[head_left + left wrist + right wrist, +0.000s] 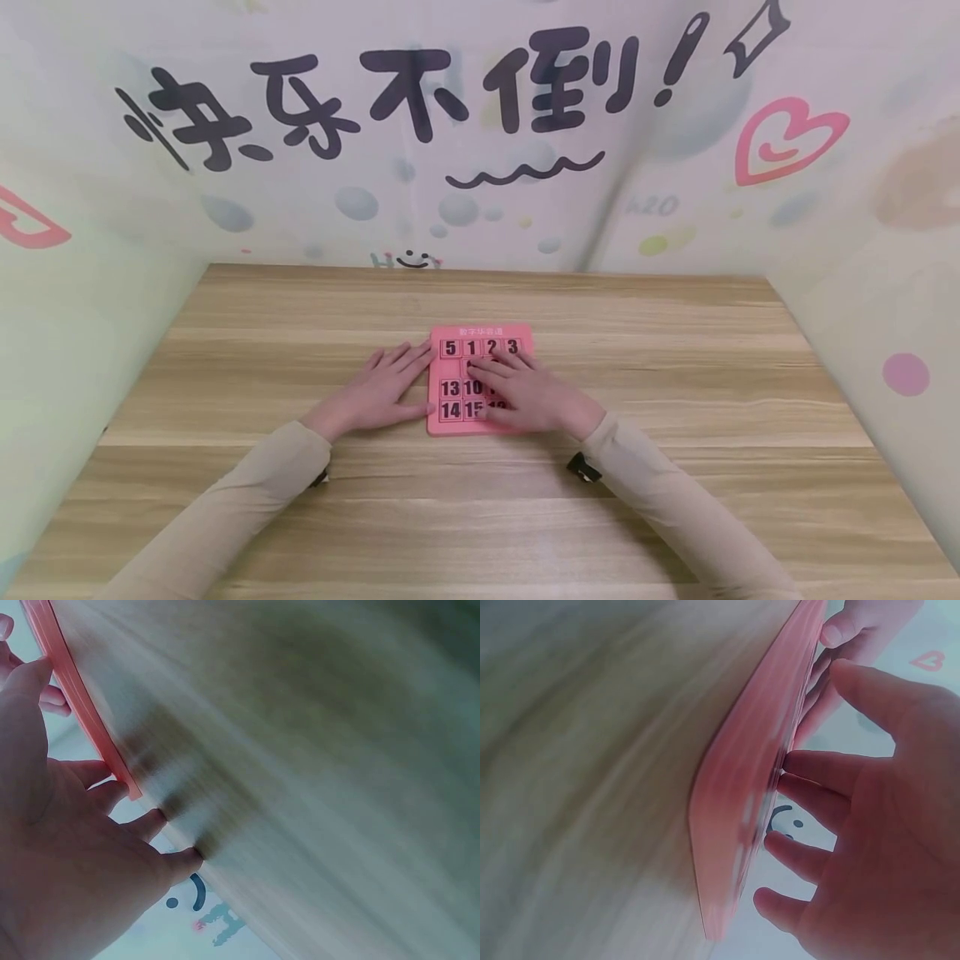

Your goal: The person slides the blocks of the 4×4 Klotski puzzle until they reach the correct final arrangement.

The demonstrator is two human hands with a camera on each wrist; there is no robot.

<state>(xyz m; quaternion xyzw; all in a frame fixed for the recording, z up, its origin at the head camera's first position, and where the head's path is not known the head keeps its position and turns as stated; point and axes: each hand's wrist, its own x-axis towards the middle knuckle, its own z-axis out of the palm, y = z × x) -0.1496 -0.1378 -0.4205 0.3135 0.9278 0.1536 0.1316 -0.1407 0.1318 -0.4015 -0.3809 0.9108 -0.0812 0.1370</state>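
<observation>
A pink number slide puzzle (457, 427) lies flat on the wooden table. Its top row of tiles reads 5, 1, 2, 3; below, a vacant slot shows at the left of the second row, and 13, 10, 14 and 15 are visible further down. My left hand (382, 390) rests at the puzzle's left edge, thumb and fingertips touching its side (75, 690), some fingers on the table. Over the right half lies my right hand (536, 394), fingers extended, fingertips (789, 761) on the tiles. It covers several tiles there.
The wooden table (300, 325) reaches back to a printed wall sheet (420, 217) with black characters and pink hearts. Further pale panels stand at both sides. Dark wrist-worn pieces (583, 467) show below the sleeves.
</observation>
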